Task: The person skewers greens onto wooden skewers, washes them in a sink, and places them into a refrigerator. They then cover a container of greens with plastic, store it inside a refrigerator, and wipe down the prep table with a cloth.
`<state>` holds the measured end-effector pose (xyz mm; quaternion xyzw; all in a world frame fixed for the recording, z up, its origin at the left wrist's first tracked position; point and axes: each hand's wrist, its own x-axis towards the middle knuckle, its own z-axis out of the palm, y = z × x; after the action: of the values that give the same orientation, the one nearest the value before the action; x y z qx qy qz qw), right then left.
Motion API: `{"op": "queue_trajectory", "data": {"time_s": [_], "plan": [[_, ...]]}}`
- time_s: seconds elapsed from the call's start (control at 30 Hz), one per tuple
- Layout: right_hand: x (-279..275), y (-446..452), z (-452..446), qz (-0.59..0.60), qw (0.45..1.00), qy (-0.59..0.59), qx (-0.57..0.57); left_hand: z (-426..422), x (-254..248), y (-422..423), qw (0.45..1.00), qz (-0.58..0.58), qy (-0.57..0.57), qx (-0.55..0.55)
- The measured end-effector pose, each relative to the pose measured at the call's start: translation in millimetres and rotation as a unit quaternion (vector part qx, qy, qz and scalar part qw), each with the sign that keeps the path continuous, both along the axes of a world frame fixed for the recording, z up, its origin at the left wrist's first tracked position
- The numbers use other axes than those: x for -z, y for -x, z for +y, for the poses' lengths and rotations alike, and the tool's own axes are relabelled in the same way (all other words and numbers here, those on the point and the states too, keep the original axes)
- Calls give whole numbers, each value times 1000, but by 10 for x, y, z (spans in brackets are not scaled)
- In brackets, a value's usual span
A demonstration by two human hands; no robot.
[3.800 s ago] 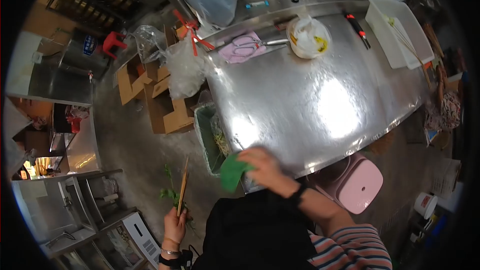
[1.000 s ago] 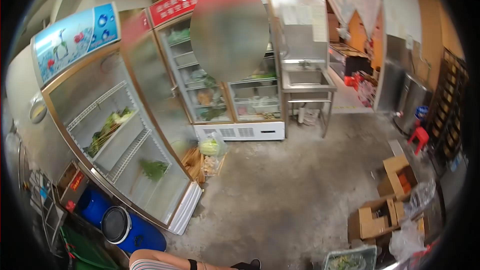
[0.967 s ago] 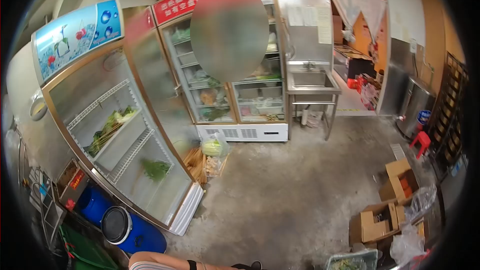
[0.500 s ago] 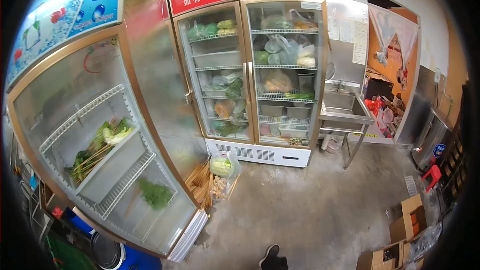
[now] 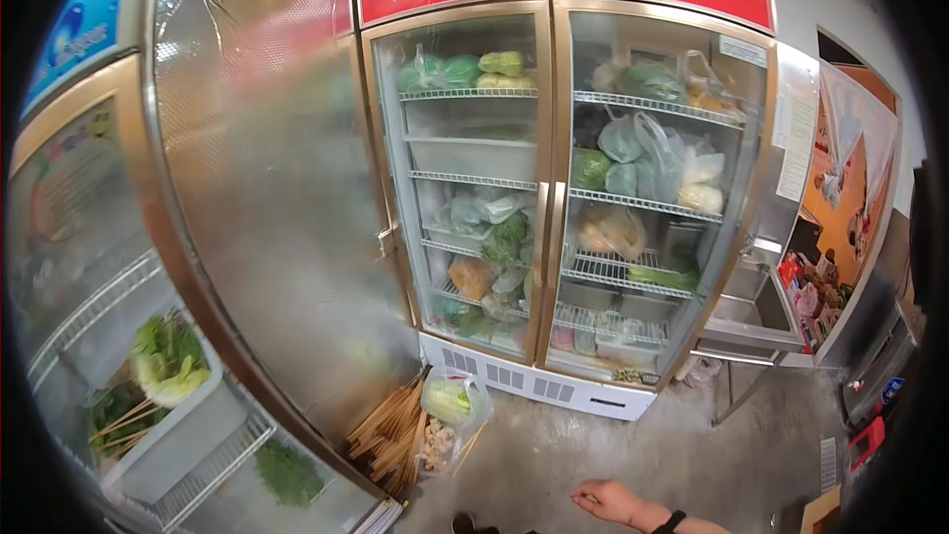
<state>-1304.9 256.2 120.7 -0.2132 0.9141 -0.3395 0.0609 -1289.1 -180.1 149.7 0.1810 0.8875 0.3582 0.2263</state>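
Observation:
My right hand [image 5: 605, 500] reaches in from the lower right, a black band [image 5: 670, 522] on its wrist. Its fingers are loosely bent and a little apart, and no object shows in them. It hangs in the air over the floor, in front of the white base of a two-door glass fridge [image 5: 539, 376]. Two upright handles [image 5: 549, 247] meet at the middle of the closed doors. Bagged vegetables [image 5: 647, 153] and a white tub [image 5: 470, 158] sit on the wire shelves inside. My left hand is out of view.
At left, another glass fridge [image 5: 138, 79] holds a tub of greens [image 5: 188, 430]. Wooden skewers [image 5: 390, 425] and a bagged cabbage [image 5: 453, 400] lie on the floor. A steel sink [image 5: 746, 321] stands right of the fridge, with a red stool [image 5: 868, 440] farther right.
The view has moved nearer to the two-door fridge, which looks larger. My right hand has come into view at the bottom. The left fridge has slid toward the left edge.

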Motion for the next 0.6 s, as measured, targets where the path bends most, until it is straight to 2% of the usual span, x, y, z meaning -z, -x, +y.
{"op": "queue_trajectory", "data": {"time_s": [0.07, 0.13, 0.17, 0.23, 0.3, 0.37, 0.43, 0.47, 0.5, 0.57, 0.6], "plan": [[-259, 689, -155, 30, 999, -7, -7, -14, -113, 508, 998, 55, -4, 18], [-343, 1255, -355, 83, 996, -14, -13, 119, -674, 1201, 992, 37, -115, -33], [-378, 1512, -402, 78, 997, 25, 11, 172, -927, 1584, 991, 52, -123, -29], [-539, 1883, -467, 69, 995, 59, 40, 269, -1370, 2164, 929, 136, -316, 137], [-706, 2175, -525, 49, 993, 79, 73, 377, -2117, 2530, 883, 176, -346, 262], [-782, 2443, -472, 58, 991, 75, 92, 514, -2734, 2726, 821, 401, -233, 333], [-799, 2630, -306, 68, 989, 65, 115, 674, -3121, 2794, 832, 423, -135, 331], [-782, 2737, -207, 64, 988, 62, 128, 723, -3003, 2969, 830, 420, -142, 339], [-764, 2847, -120, 60, 987, 60, 139, 823, -2922, 3128, 865, 292, -189, 361], [-810, 3118, 75, 45, 986, 43, 152, 971, -2823, 3254, 882, 154, -236, 377], [-863, 3189, 168, 29, 986, 30, 161, 1163, -3194, 3118, 854, 268, -177, 410]]}}
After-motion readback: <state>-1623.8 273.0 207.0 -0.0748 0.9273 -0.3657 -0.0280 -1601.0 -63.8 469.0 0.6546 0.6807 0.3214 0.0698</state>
